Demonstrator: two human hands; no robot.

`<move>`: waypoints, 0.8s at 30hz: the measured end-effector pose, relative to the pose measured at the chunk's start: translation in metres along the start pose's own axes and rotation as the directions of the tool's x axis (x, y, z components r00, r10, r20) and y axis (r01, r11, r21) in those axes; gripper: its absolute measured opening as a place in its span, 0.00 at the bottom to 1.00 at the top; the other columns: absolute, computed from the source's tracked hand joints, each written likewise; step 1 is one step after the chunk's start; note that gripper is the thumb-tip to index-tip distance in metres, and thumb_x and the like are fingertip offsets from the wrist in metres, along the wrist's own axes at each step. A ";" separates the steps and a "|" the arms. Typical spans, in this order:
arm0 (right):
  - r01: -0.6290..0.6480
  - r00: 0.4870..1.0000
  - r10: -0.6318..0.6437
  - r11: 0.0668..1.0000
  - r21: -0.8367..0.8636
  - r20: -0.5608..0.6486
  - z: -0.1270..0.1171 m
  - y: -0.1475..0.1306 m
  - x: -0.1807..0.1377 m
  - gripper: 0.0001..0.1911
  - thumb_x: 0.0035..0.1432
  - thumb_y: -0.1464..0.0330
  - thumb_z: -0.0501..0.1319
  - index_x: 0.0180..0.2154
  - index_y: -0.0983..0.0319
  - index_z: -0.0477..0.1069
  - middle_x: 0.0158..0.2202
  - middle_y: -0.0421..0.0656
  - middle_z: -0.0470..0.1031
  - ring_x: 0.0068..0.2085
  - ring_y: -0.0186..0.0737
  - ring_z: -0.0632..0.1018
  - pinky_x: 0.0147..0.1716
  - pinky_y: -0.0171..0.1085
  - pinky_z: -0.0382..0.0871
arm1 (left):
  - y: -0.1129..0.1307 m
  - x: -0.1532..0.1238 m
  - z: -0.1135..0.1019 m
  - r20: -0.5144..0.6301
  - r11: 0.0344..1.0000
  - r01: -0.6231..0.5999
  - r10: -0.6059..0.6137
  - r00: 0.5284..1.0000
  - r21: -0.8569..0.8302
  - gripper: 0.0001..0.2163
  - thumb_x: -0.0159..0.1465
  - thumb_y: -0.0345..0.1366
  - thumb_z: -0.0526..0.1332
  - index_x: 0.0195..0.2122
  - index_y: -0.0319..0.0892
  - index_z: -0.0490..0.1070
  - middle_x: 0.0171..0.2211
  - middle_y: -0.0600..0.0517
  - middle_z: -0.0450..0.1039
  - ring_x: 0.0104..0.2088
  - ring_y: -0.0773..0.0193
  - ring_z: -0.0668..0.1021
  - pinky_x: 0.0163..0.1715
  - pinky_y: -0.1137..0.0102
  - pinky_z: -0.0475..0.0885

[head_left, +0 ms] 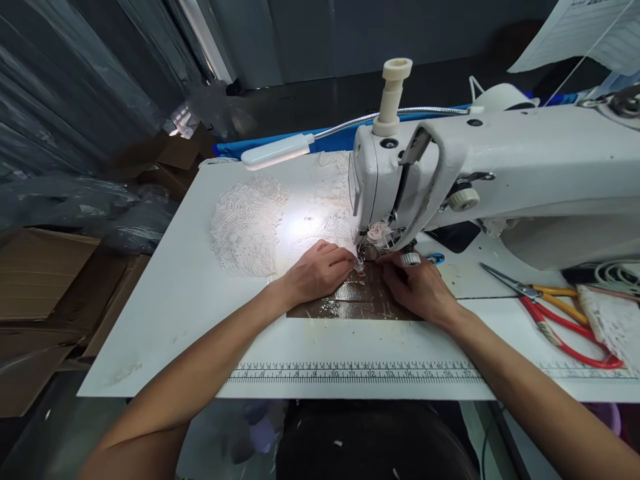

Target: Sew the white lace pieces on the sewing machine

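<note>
My left hand [323,272] is at the left of the presser foot of a white sewing machine [380,180]. Its fingers are curled together, with the tips close to a small whitish piece [359,267] with a red spot under the needle. What they pinch is too small to name. On the other side of the foot, my right hand [419,287] has its fingers bent in, partly hidden behind a white knob [411,259]. Both hands rest over a shiny brown taped patch [357,303]. White lace [247,227] lies heaped beyond my left hand.
A lit lamp [277,151] on a bendy neck shines on the lace. Red-handled scissors [570,337] and orange-handled scissors [555,293] lie at the right. A printed ruler [350,373] runs along the table's front edge. Cardboard boxes [47,273] stand at the left.
</note>
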State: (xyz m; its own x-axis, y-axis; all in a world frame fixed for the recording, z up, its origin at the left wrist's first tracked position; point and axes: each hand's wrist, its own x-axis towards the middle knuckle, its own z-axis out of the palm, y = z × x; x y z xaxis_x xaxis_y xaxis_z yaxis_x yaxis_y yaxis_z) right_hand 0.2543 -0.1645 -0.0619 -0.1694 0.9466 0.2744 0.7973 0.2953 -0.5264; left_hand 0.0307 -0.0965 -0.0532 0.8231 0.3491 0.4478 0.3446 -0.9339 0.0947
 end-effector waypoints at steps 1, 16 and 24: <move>0.010 1.000 -0.010 1.000 -0.009 -0.003 0.000 -0.002 -0.001 0.14 0.62 0.68 0.51 0.42 0.62 0.74 0.38 0.46 0.75 0.36 0.41 0.75 0.32 0.36 0.66 | 0.000 0.000 0.000 0.001 1.000 -0.001 0.001 1.000 0.001 0.07 0.68 0.29 0.54 0.39 0.40 0.71 0.41 0.49 0.76 0.37 0.65 0.76 0.38 0.67 0.69; 0.221 0.975 -0.219 0.973 -0.064 0.042 0.002 -0.004 -0.005 0.18 0.64 0.67 0.52 0.52 0.54 0.74 0.45 0.50 0.70 0.35 0.41 0.74 0.32 0.40 0.70 | -0.002 -0.002 0.004 -0.068 0.995 -0.049 0.055 0.996 0.083 0.05 0.69 0.30 0.55 0.37 0.40 0.70 0.40 0.51 0.76 0.33 0.67 0.73 0.34 0.68 0.67; 0.207 0.978 -0.206 0.978 -0.025 0.043 0.000 -0.005 -0.006 0.18 0.62 0.70 0.54 0.50 0.56 0.75 0.46 0.49 0.70 0.40 0.42 0.75 0.37 0.41 0.72 | 0.001 -0.002 0.001 -0.033 0.997 -0.032 0.035 0.999 0.068 0.06 0.69 0.29 0.54 0.38 0.41 0.70 0.42 0.50 0.75 0.33 0.67 0.73 0.36 0.67 0.67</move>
State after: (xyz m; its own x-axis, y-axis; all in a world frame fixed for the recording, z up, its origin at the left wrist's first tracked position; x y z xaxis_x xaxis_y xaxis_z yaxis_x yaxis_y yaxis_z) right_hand 0.2514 -0.1715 -0.0606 -0.3551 0.8700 0.3420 0.7590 0.4819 -0.4379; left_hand 0.0301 -0.0980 -0.0546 0.8192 0.3139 0.4800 0.3477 -0.9374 0.0195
